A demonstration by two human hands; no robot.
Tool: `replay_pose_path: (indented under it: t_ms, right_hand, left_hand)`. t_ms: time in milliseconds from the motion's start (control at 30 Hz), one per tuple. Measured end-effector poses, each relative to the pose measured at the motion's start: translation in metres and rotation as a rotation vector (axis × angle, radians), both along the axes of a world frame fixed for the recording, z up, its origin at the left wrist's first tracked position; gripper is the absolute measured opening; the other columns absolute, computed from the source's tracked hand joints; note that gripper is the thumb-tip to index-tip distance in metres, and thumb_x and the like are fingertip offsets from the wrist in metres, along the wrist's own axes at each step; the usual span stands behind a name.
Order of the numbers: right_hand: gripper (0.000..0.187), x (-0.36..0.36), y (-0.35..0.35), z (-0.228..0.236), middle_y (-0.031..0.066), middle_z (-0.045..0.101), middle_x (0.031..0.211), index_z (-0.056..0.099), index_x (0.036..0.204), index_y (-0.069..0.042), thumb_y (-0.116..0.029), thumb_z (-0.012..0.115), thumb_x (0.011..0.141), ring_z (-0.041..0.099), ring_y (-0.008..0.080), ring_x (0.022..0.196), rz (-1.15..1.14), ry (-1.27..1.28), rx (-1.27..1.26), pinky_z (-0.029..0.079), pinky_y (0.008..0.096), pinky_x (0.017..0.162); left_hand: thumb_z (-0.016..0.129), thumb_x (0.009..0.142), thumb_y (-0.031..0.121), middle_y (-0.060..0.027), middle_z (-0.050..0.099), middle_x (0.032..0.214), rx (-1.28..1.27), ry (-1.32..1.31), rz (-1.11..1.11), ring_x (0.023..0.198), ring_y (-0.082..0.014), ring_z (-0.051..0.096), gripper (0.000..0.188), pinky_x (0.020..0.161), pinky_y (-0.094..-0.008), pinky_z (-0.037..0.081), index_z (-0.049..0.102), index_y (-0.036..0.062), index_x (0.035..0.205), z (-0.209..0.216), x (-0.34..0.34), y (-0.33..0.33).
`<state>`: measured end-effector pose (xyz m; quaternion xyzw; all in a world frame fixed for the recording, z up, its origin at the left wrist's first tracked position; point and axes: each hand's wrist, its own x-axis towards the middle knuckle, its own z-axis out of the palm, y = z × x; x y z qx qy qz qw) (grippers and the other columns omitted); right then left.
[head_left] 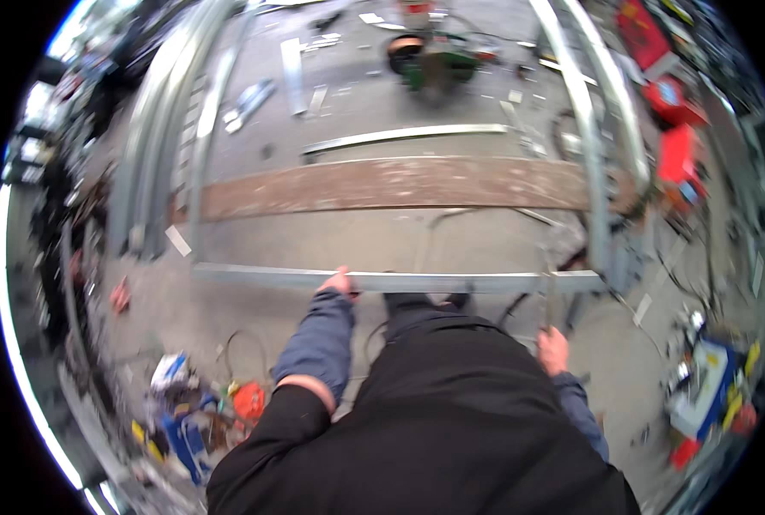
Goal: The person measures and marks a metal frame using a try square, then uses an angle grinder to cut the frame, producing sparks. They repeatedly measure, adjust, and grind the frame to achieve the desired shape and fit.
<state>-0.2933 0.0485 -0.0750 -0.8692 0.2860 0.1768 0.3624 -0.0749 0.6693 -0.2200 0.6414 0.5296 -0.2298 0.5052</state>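
A silvery metal bar [451, 281] runs crosswise in front of me, between two long metal rails of a frame. My left hand [338, 283] is closed around this bar, left of its middle. Lower right, my right hand [554, 350] grips the handle of what looks like a hammer [550, 300]. Its handle points away from me and crosses the bar near the right end; the head is too blurred to make out clearly. The left rail [200, 163] and the right rail [595, 172] reach away from the bar's ends.
A brown wooden plank [400, 184] lies across beyond the bar, with a loose metal strip [408, 136] behind it. Farther off stands a green machine [438, 69]. Red cases [679, 154] line the right. Tools and a blue-white box [704, 386] lie lower right; clutter with an orange item [248, 400] lies lower left.
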Motion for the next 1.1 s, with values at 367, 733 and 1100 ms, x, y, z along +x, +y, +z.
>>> replay_pose_path:
  t_ms: [367, 733, 1100]
  right_hand:
    - [0.037, -0.010, -0.016, 0.011, 0.0220, 0.072, 0.109, 0.072, 0.114, -0.004, -0.032, 0.061, 0.093, 0.066, 0.0433, 0.107, -0.127, -0.004, -0.121, 0.053, 0.0521, 0.092]
    - [0.048, 0.008, -0.002, 0.033, 0.0183, 0.068, 0.116, 0.060, 0.135, -0.004, -0.028, 0.062, 0.094, 0.066, 0.0373, 0.111, -0.245, -0.187, -0.055, 0.053, 0.0463, 0.097]
    - [0.035, 0.033, -0.004, 0.020, 0.0239, 0.073, 0.108, 0.068, 0.117, -0.005, -0.029, 0.056, 0.094, 0.067, 0.0460, 0.104, -0.283, -0.008, -0.013, 0.053, 0.0515, 0.089]
  left_hand:
    - [0.060, 0.095, 0.057, -0.0100, 0.068, 0.123, -0.327, 0.076, 0.029, 0.111, -0.0362, 0.066, 0.053, 0.098, -0.0556, 0.049, 0.063, 0.0126, 0.124, -0.009, 0.007, -0.046]
    - [0.056, 0.096, 0.056, -0.0094, 0.068, 0.119, -0.264, 0.025, 0.023, 0.108, -0.0337, 0.066, 0.051, 0.095, -0.0531, 0.050, 0.062, 0.0120, 0.121, 0.024, 0.005, -0.038]
    - [0.056, 0.097, 0.057, -0.0092, 0.068, 0.121, -0.244, 0.063, 0.041, 0.110, -0.0329, 0.064, 0.050, 0.098, -0.0536, 0.048, 0.064, 0.0133, 0.122, 0.022, 0.009, -0.048]
